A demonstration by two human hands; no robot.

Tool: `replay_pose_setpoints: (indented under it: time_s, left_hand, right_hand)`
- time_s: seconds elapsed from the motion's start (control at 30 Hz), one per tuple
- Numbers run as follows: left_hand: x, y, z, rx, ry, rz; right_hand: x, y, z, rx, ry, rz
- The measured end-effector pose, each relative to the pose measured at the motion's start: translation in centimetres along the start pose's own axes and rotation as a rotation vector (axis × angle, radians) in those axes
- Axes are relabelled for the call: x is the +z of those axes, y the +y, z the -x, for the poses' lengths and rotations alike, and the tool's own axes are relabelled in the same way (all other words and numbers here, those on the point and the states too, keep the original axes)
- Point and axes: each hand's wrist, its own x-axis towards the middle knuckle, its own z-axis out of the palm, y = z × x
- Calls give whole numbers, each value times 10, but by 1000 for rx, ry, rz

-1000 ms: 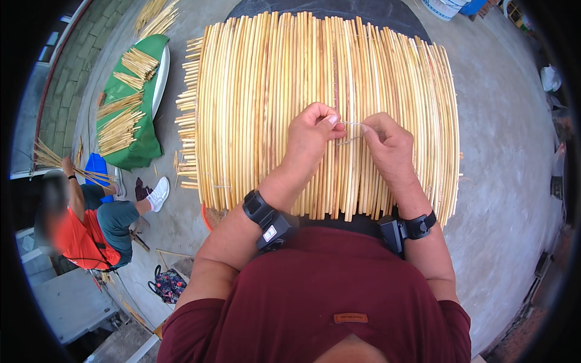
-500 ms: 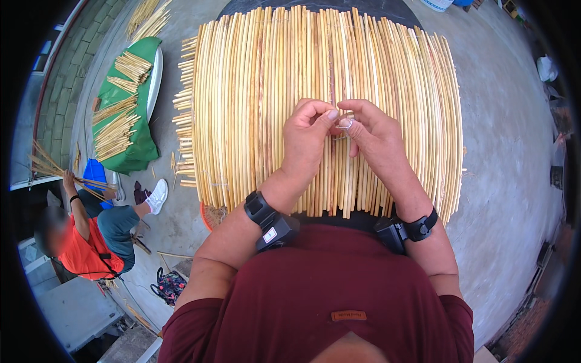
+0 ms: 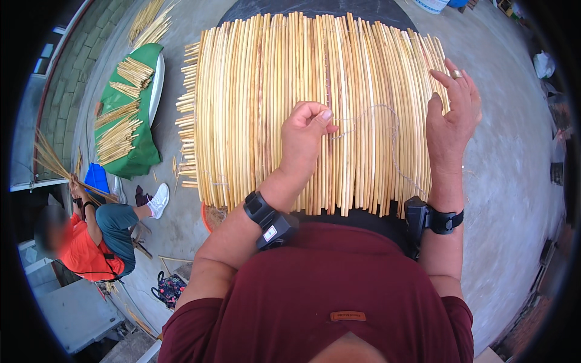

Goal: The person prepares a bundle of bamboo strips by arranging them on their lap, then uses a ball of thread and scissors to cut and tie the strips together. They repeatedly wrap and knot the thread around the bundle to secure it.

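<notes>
A layer of pale, straight plant stalks [image 3: 242, 109] lies side by side in front of me, with stitching of thin string across it. Over its middle, my left hand [image 3: 304, 136] is closed in a pinch on a thin grey string [image 3: 395, 130]. From those fingertips the string loops loosely rightward over the stalks, then down toward my right wrist. My right hand [image 3: 454, 115] is raised at the layer's right edge, fingers apart, a ring on one finger. It shows nothing in its grasp.
Under the stalks is a dark round tabletop [image 3: 387, 11]. At left, stalk bundles [image 3: 118, 140] lie on a green cloth [image 3: 142, 154]. A seated person in orange [image 3: 91, 242] handles long stalks beside a blue container [image 3: 97, 177]. An orange-rimmed basket [image 3: 206, 218] stands by my left forearm.
My right hand has moved away from my left, out to the right edge, and its fingers have spread. The string now trails in a loop across the stalks. My left hand stays nearly in place.
</notes>
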Motion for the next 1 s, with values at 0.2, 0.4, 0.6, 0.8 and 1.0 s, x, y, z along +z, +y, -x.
replay_pose_setpoints:
  time_s: [0.2, 0.4, 0.6, 0.8, 1.0]
  left_hand:
    - [1, 1, 1, 24, -8, 1]
    - [-2, -1, 2, -21, -48, -1]
    - [-8, 5, 1, 15, -187, 73]
    - [-6, 4, 4, 13, -178, 21]
    - [-6, -2, 1, 27, -140, -61]
  right_hand:
    - [25, -80, 27, 705, -737, -940]
    - [35, -74, 43, 879, -770, -1210]
    - [36, -73, 45, 920, -756, -1234]
    - [38, -72, 48, 900, -745, -1265]
    - [35, -72, 47, 956, -750, -1324]
